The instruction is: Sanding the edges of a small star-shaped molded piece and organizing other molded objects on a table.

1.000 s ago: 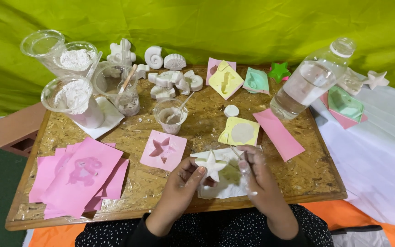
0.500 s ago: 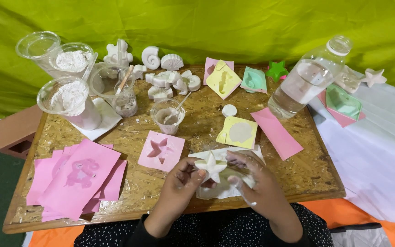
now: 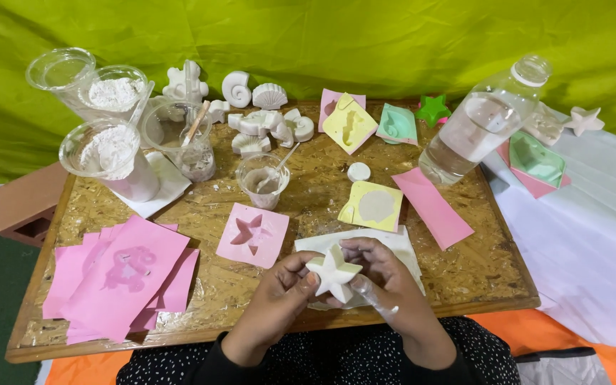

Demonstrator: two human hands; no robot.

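A white plaster star point(image 3: 334, 271) is held between both hands near the board's front edge. My left hand point(image 3: 277, 292) grips its left side with thumb and fingers. My right hand point(image 3: 385, 274) cups its right side, and a thin clear tool sticks out below that hand. Under the hands lies a white sheet point(image 3: 392, 242) on the wooden board point(image 3: 465, 267). A pink star-shaped mould point(image 3: 252, 234) lies just left of the hands.
Pink mould sheets point(image 3: 119, 274) are stacked at the front left. Plastic cups of white powder point(image 3: 108, 153) and a cup of wet mix point(image 3: 262, 182) stand behind. White plaster casts point(image 3: 265, 121), a yellow mould point(image 3: 372, 205), a pink sheet point(image 3: 433, 207) and a water bottle point(image 3: 475, 128) fill the back and right.
Both hands have lifted the star off the white sheet and turned it; it now sits higher between the fingers, face toward the camera.
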